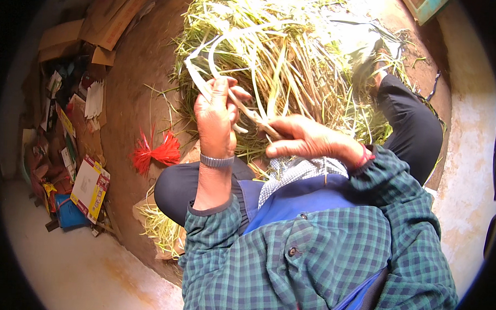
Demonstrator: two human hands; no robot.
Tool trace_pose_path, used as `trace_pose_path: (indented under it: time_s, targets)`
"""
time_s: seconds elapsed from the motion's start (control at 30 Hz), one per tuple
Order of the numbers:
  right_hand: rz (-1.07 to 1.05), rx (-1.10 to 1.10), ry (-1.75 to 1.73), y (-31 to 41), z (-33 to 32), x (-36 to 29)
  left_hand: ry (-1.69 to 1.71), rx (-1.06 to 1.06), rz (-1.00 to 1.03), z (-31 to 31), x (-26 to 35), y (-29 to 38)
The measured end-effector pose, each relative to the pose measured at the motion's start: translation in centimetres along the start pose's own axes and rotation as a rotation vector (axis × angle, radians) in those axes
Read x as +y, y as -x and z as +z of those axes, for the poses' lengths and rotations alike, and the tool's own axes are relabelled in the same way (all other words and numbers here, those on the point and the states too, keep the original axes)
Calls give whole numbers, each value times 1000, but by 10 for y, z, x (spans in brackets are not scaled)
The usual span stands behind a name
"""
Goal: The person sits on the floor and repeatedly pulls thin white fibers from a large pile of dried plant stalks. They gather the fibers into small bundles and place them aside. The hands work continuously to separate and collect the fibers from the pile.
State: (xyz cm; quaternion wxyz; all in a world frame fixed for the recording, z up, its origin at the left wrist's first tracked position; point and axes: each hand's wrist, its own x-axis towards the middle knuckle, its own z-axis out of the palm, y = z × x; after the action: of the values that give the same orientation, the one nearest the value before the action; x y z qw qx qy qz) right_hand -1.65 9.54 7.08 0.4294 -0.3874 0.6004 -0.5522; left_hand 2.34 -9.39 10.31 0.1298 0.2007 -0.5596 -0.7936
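In front of my lap, my left hand (217,113) pinches pale plant stalks (198,80) between thumb and fingers, with their long leaves looping up past the hand. From there a thicker whitish stem (249,110) slants down to my right hand (308,137). That hand has its fingers around the stem's lower end, thumb pointing left. Just beyond both hands lies a large heap of long green stalks and leaves (300,70), glaring white with sunlight at the top. A checked cloth (290,173) lies across my lap beneath the right hand.
A bundle of red plastic strands (156,152) lies on the brown floor (137,85) at left. Yellowish trimmings (160,230) sit beside my knee. Cardboard boxes (109,19) and mixed scrap (68,132) line the left wall. A stained pale wall (465,138) bounds the right side.
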Motion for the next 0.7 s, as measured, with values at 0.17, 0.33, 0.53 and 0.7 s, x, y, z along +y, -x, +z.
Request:
trace_pose_path:
  time_s: [0.17, 0.33, 0.53, 0.7]
  targets:
    - [86, 82, 780, 66, 8, 40, 10, 136, 86, -13, 9, -11]
    - [240, 103, 1187, 113, -9, 123, 14, 156, 119, -11, 13, -8]
    - [698, -172, 1306, 143, -23, 168, 18, 210, 244, -20, 35, -5]
    - [514, 64, 1171, 122, -29, 103, 14, 93, 115, -22, 24, 6]
